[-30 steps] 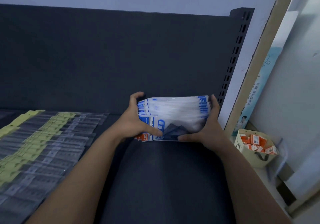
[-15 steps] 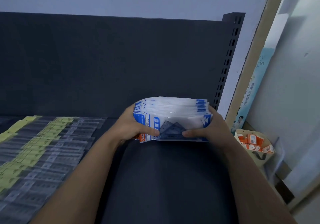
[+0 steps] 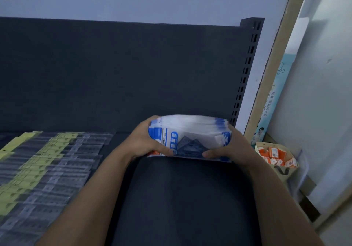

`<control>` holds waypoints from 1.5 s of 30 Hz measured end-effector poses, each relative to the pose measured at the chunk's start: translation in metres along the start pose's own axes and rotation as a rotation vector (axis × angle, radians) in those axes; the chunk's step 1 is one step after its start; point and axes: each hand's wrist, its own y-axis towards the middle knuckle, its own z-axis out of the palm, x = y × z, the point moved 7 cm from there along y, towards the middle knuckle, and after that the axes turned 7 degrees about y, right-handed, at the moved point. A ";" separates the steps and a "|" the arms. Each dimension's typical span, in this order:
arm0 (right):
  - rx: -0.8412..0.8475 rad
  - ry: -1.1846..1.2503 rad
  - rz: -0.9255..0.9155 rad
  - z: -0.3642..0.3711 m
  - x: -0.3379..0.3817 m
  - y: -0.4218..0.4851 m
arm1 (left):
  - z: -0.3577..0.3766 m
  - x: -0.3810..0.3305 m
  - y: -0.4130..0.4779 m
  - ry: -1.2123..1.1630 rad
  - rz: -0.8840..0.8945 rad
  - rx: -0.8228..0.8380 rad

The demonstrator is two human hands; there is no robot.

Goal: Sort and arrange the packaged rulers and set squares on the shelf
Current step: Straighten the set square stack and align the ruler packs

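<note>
The stack of packaged set squares point(image 3: 190, 137) is gripped at both short ends: the left hand point(image 3: 144, 143) is curled round one end and the right hand point(image 3: 228, 148) round the other, so neither is nearer. Its long axis is set left to right, parallel to the back panel point(image 3: 133, 74), at the right end of the shelf point(image 3: 181, 198). The lower edge appears to rest on the shelf, though blur leaves this uncertain. The packaged rulers point(image 3: 47, 160) are laid well apart to the left.

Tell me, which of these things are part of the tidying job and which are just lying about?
Part of the job: stack of blue-and-white set-square packs, rows of yellow-topped ruler packs, dark shelf.
Just lying about: bag of small orange boxes, leaning poster.
</note>
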 end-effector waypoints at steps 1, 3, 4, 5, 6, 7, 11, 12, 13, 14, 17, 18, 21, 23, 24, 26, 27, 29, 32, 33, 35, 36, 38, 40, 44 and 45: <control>0.021 -0.010 0.035 0.001 -0.003 0.000 | 0.003 0.003 0.000 0.004 -0.028 0.031; 0.034 -0.008 0.083 0.003 -0.008 0.000 | 0.008 0.009 -0.001 0.015 -0.079 0.087; 0.027 -0.007 0.089 0.003 -0.009 0.001 | 0.010 0.011 0.000 0.005 -0.094 0.094; 0.020 -0.010 0.086 0.005 -0.010 0.002 | 0.013 0.012 0.001 -0.011 -0.102 0.089; 0.016 -0.012 0.079 0.008 -0.009 0.004 | 0.015 0.012 0.003 -0.024 -0.107 0.077; 0.015 -0.011 0.069 0.011 -0.009 0.005 | 0.018 0.012 0.004 -0.036 -0.110 0.062; 0.005 -0.015 0.042 0.017 -0.008 0.007 | 0.019 0.013 0.009 -0.097 -0.102 0.012; 0.000 -0.016 0.034 0.016 -0.007 0.007 | 0.017 0.013 0.009 -0.099 -0.094 0.004; -0.007 -0.017 0.025 0.014 -0.006 0.007 | 0.015 0.012 0.009 -0.097 -0.084 -0.001; -0.014 -0.014 0.021 0.011 -0.005 0.006 | 0.013 0.011 0.008 -0.089 -0.078 0.004; 0.018 0.006 0.076 0.005 -0.007 0.004 | 0.008 0.011 0.006 -0.045 -0.081 0.091; 0.041 -0.003 0.100 0.006 -0.008 0.003 | 0.005 0.012 0.004 -0.023 -0.088 0.134; 0.053 -0.056 0.098 0.008 -0.007 0.001 | -0.004 0.015 0.001 0.036 -0.104 0.175; 0.035 -0.071 0.066 0.009 -0.005 0.001 | -0.009 0.014 0.000 0.044 -0.085 0.146; 0.028 -0.071 0.052 0.009 -0.004 0.001 | -0.011 0.011 0.000 0.044 -0.067 0.137; 0.018 -0.071 0.030 0.009 -0.004 0.000 | -0.014 0.006 0.000 0.043 -0.028 0.131; 0.014 -0.072 0.027 0.010 -0.004 0.000 | -0.015 0.005 0.000 0.039 -0.014 0.127; 0.015 -0.069 0.028 0.010 -0.005 0.000 | -0.016 0.004 0.000 0.023 -0.006 0.122; 0.014 -0.058 0.042 0.011 -0.006 0.000 | -0.015 0.009 -0.002 0.033 -0.069 0.156; 0.012 -0.053 0.043 0.011 -0.006 0.000 | -0.014 0.012 -0.004 0.059 -0.101 0.183; 0.009 -0.045 0.037 0.011 -0.006 0.000 | -0.011 0.016 -0.008 0.133 -0.148 0.237; 0.010 -0.044 0.035 0.012 -0.005 0.000 | -0.011 0.017 -0.009 0.163 -0.155 0.244; 0.019 -0.046 0.028 0.014 -0.004 0.000 | -0.012 0.016 -0.007 0.205 -0.152 0.213; 0.027 -0.051 0.022 0.016 -0.002 -0.001 | -0.012 0.014 -0.005 0.226 -0.136 0.178; 0.038 -0.036 0.021 0.016 -0.002 -0.001 | -0.013 0.010 -0.004 0.211 -0.095 0.158; 0.040 -0.027 0.023 0.016 -0.003 -0.001 | -0.015 0.009 -0.005 0.202 -0.089 0.157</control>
